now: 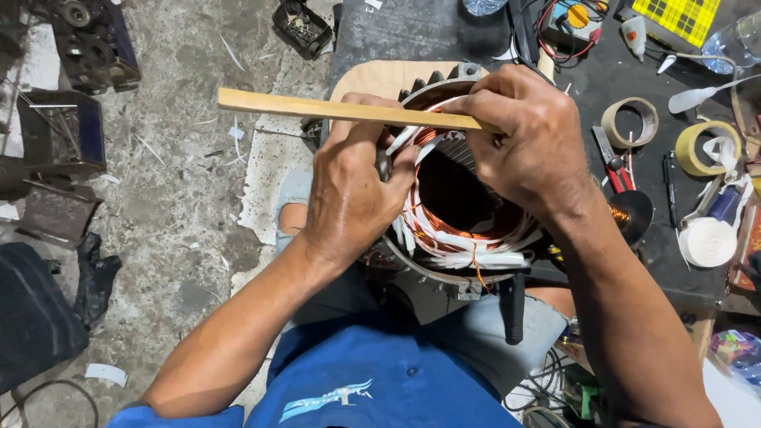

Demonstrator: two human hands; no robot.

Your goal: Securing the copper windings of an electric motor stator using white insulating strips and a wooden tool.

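Note:
A round motor stator (464, 208) with copper windings and white insulation strips rests between my knees. My left hand (353, 194) grips its left rim, fingers curled over the windings. My right hand (523, 135) is closed on a long flat wooden stick (317, 107) that runs out to the left across the top of the stator. The stick's right end is hidden under my right fingers.
A dark workbench (428, 32) on the right holds tape rolls (630, 121), a yellow tape roll (705, 147), red-handled cutters (617, 166), a white roll (708, 242) and a meter (575, 20). Metal parts (87, 40) and a dark bag (36, 317) lie on the concrete floor at left.

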